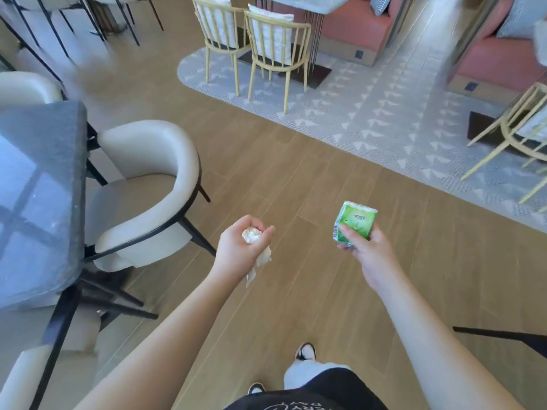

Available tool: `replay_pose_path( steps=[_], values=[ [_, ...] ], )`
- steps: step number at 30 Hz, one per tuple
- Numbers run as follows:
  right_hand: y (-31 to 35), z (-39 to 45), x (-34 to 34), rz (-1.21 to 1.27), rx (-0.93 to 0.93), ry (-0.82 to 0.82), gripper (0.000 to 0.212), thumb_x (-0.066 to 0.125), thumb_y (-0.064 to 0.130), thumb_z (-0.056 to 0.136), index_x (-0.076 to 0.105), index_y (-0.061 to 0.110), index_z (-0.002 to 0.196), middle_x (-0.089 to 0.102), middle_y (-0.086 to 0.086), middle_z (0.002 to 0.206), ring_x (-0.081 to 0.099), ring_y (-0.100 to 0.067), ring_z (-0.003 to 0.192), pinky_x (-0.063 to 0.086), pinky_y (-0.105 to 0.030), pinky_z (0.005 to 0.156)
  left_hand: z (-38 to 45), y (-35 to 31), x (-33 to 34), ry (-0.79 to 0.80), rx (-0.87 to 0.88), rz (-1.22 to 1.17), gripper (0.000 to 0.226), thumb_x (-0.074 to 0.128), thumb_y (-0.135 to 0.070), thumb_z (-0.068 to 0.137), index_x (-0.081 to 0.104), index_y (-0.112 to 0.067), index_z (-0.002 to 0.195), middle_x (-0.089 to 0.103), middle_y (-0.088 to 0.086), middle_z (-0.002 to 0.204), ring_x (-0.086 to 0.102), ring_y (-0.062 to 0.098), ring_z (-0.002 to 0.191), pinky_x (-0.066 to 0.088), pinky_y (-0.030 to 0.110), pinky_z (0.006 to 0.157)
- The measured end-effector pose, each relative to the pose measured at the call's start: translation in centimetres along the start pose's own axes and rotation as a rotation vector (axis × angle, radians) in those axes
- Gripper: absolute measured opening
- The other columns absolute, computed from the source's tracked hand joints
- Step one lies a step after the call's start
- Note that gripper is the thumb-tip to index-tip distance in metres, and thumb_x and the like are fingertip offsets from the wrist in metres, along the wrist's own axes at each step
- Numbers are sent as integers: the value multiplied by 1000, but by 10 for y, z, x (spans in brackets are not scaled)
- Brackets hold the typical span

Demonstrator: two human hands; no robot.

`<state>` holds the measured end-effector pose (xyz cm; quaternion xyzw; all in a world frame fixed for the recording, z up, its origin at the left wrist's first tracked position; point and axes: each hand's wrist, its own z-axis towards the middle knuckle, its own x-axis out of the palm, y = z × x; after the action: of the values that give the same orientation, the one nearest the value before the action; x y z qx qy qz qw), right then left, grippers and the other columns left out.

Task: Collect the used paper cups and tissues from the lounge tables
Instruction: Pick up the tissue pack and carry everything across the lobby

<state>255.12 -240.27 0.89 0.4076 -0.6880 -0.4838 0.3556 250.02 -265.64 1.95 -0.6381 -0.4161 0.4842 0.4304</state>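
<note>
Left hand (236, 247), fingers curled around crumpled white tissues (254, 241), one end trailing below the palm. Right hand (362, 250), fingers and thumb pinching a green tissue pack (353, 223); its red label is too blurred to read. Both are held over the wood floor (296, 179). At left: dark stone surface (41, 179), cream armchair (148, 184).
</note>
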Motion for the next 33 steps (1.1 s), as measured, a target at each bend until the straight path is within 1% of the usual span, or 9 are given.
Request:
replay_pose_path(
  steps=[4,7,9,13,18,22,26,30,33],
  values=[
    [16,73,-4,3,-8,18,19,71,14,91,67,19,109,77,7,93,71,-8,78,54,-31,79,71,-6,19,2,3,0,23,75,-45,89,61,-30,78,72,0,71,69,16,58,45,23,44],
    [25,134,-2,10,-11,31,19,71,15,91,67,18,109,77,6,94,70,-9,78,54,-32,80,136,-17,37,-21,17,29,23,76,-43,88,61,-30,77,72,-4,73,71,14,63,55,28,53],
    [36,178,-2,35,-18,28,17,71,14,90,68,17,107,76,5,93,69,-11,78,53,-35,79,177,-30,50,-49,3,19,23,76,-42,88,61,-30,75,70,-9,70,70,10,59,54,29,51],
    [68,263,0,46,-7,53,21,73,15,90,68,16,110,76,3,96,69,-14,80,53,-38,82,251,-66,71,-53,-11,9,23,76,-43,87,60,-30,76,70,-8,69,73,21,61,55,39,52],
    [103,347,24,22,-9,109,30,78,28,82,68,25,110,76,5,100,71,-12,86,54,-30,75,329,-98,74,-79,1,23,23,76,-40,89,61,-28,77,71,-2,72,74,19,61,58,51,55],
    [107,411,64,-3,15,162,24,77,21,85,68,23,107,77,6,96,71,-12,85,55,-26,69,395,-97,58,-159,-35,-1,24,76,-41,88,61,-26,78,70,7,81,72,35,76,58,54,69],
    [110,480,122,-37,37,189,19,73,12,89,67,20,106,77,7,90,71,-11,80,55,-24,65,468,-85,32,-202,-52,-20,22,76,-41,87,62,-28,76,69,-8,73,71,17,64,58,43,58],
    [123,544,195,-102,36,261,21,71,8,90,65,19,107,75,6,89,70,-11,78,52,-23,61,548,-77,-13,-264,-55,-40,23,75,-37,89,61,-27,75,71,-4,73,72,18,63,56,37,62],
    [142,587,248,-137,11,303,22,71,9,90,65,23,105,76,10,85,70,-7,76,53,-21,60,607,-84,-51,-269,-57,-57,22,76,-34,89,61,-27,75,69,-7,70,73,23,67,58,46,67]
  ],
)
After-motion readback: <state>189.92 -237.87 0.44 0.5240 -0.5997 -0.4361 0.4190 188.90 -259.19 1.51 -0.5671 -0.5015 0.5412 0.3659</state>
